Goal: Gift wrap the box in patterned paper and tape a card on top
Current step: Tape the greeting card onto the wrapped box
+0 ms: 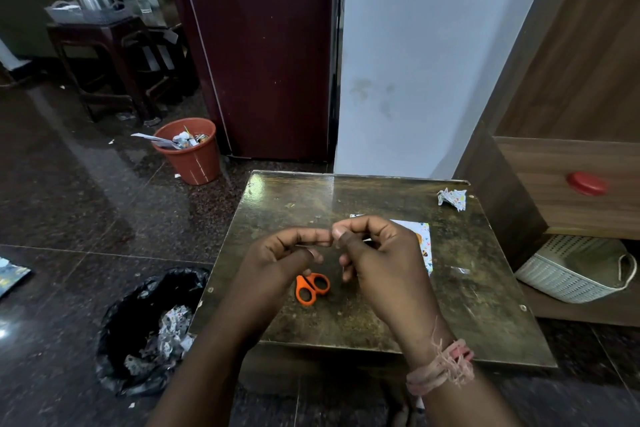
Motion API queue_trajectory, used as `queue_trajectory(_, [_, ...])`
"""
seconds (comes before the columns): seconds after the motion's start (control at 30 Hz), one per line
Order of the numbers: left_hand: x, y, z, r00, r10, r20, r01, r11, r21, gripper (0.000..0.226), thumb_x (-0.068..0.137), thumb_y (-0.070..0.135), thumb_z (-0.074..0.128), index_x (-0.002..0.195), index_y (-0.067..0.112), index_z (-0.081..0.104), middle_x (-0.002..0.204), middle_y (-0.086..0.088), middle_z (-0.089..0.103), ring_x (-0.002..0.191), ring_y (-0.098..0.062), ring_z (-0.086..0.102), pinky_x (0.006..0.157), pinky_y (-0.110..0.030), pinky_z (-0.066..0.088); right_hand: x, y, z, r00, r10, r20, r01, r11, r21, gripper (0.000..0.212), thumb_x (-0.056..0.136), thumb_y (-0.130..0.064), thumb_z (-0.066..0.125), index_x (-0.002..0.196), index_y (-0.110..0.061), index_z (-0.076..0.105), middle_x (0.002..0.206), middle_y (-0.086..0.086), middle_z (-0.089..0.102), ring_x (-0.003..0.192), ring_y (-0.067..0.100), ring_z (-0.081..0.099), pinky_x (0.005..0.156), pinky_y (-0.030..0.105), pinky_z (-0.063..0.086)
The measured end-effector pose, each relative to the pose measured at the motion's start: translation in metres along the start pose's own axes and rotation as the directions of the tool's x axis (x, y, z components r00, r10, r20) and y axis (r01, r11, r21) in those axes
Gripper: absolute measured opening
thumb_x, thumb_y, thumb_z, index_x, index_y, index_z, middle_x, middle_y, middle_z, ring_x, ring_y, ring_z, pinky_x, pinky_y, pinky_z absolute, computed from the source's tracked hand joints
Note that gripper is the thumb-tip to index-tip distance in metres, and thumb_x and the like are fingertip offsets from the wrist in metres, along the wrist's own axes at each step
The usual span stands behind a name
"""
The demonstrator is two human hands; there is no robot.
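Observation:
My left hand (287,253) and my right hand (374,253) meet fingertip to fingertip above the middle of the small wooden table (485,322). Both pinch a thin clear strip of tape (330,242), which is barely visible between the fingers. Behind my right hand lies the box in white patterned paper (424,241), mostly hidden, with only its right side showing. Orange-handled scissors (311,288) lie on the table below my hands, their blades covered by my left hand. No card is in view.
A crumpled scrap of patterned paper (452,198) sits at the table's far right corner, and a small clear scrap (460,270) lies right of the box. On the floor are a black bin bag (138,329), an orange bucket (190,152) and a white basket (575,270).

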State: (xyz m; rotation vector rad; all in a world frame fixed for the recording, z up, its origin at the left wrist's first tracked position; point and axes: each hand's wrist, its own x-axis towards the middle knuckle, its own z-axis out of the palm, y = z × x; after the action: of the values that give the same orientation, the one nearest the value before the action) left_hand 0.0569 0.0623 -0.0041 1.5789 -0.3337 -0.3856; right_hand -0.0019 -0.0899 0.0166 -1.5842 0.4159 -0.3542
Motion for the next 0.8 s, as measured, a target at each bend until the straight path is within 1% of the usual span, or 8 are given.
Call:
queue_trajectory(0.17, [0.001, 0.002, 0.011, 0.997, 0.017, -0.075, -0.015, 0.999, 0.035, 0.034, 0.094, 0.004, 0.067, 0.116, 0.028, 0.076, 0.108, 0.008, 0.078, 0.086, -0.004, 0.067, 0.081, -0.022, 0.051, 0.011, -0.018, -0.044, 0.986, -0.074, -0.147, 0.067, 0.996, -0.050, 0.011, 0.095, -0.013, 0.068, 0.087, -0.016, 0.074, 0.063, 0.004, 0.066, 0.049, 0.013, 0.056, 0.051, 0.027, 0.048])
queue_trajectory(0.3, [-0.001, -0.002, 0.029, 0.995, 0.034, -0.096, -0.018, 0.987, 0.161, 0.030, 0.094, 0.018, 0.073, 0.119, 0.033, 0.073, 0.095, 0.006, 0.071, 0.082, -0.001, 0.065, 0.071, -0.012, 0.049, 0.014, -0.018, -0.085, 0.976, -0.104, -0.193, 0.041, 0.950, -0.309, 0.015, 0.096, -0.010, 0.065, 0.084, -0.017, 0.071, 0.075, -0.004, 0.070, 0.066, 0.010, 0.063, 0.063, 0.026, 0.048])
queue_trajectory(0.4, [-0.001, -0.010, 0.044, 0.993, 0.087, -0.084, -0.055, 0.943, 0.327, 0.034, 0.093, 0.026, 0.074, 0.125, 0.037, 0.070, 0.112, 0.012, 0.065, 0.093, 0.007, 0.061, 0.081, -0.009, 0.048, 0.014, -0.008, -0.095, 0.968, -0.077, -0.238, -0.061, 0.850, -0.524, 0.016, 0.093, -0.014, 0.063, 0.079, -0.019, 0.068, 0.079, -0.009, 0.070, 0.077, 0.010, 0.065, 0.066, 0.026, 0.043])
queue_trajectory(0.47, [-0.001, -0.014, 0.053, 0.991, 0.116, -0.059, -0.089, 0.936, 0.340, 0.039, 0.094, 0.026, 0.073, 0.132, 0.033, 0.067, 0.125, 0.016, 0.062, 0.103, 0.010, 0.062, 0.094, -0.015, 0.050, 0.013, -0.004, -0.094, 0.972, -0.041, -0.232, -0.099, 0.822, -0.561, 0.015, 0.093, -0.017, 0.063, 0.078, -0.020, 0.067, 0.081, -0.010, 0.070, 0.080, 0.012, 0.065, 0.067, 0.027, 0.043])
queue_trajectory(0.53, [-0.002, -0.015, 0.058, 0.992, 0.112, -0.051, -0.086, 0.930, 0.356, 0.044, 0.095, 0.026, 0.073, 0.138, 0.033, 0.063, 0.133, 0.018, 0.058, 0.105, 0.006, 0.064, 0.097, -0.024, 0.053, 0.013, -0.003, -0.092, 0.977, -0.034, -0.212, -0.097, 0.811, -0.576, 0.016, 0.094, -0.018, 0.063, 0.078, -0.019, 0.067, 0.080, -0.010, 0.069, 0.078, 0.008, 0.065, 0.062, 0.023, 0.042])
queue_trajectory(0.63, [-0.002, -0.013, 0.062, 0.993, 0.096, -0.073, -0.062, 0.926, 0.374, 0.044, 0.094, 0.028, 0.073, 0.137, 0.036, 0.063, 0.131, 0.016, 0.057, 0.096, 0.006, 0.065, 0.088, -0.022, 0.054, 0.012, -0.006, -0.091, 0.976, -0.049, -0.212, -0.093, 0.789, -0.607, 0.018, 0.094, -0.016, 0.061, 0.077, -0.019, 0.066, 0.077, -0.012, 0.067, 0.072, 0.000, 0.061, 0.055, 0.018, 0.038])
queue_trajectory(0.73, [-0.002, -0.007, 0.062, 0.996, 0.039, -0.079, -0.016, 0.961, 0.276, 0.040, 0.095, 0.018, 0.072, 0.131, 0.034, 0.065, 0.116, 0.016, 0.063, 0.085, 0.015, 0.062, 0.072, -0.004, 0.045, 0.011, -0.008, -0.091, 0.977, -0.033, -0.209, -0.102, 0.792, -0.603, 0.018, 0.094, -0.017, 0.060, 0.077, -0.021, 0.065, 0.075, -0.008, 0.069, 0.068, 0.010, 0.067, 0.058, 0.022, 0.045])
queue_trajectory(0.8, [-0.002, -0.005, 0.061, 0.997, 0.015, -0.071, 0.001, 0.976, 0.216, 0.040, 0.095, 0.015, 0.072, 0.131, 0.031, 0.066, 0.107, 0.016, 0.069, 0.082, 0.015, 0.063, 0.072, -0.007, 0.048, 0.012, -0.009, -0.091, 0.977, -0.021, -0.213, -0.111, 0.800, -0.590, 0.018, 0.093, -0.019, 0.060, 0.077, -0.022, 0.065, 0.075, -0.006, 0.071, 0.067, 0.015, 0.070, 0.064, 0.027, 0.053])
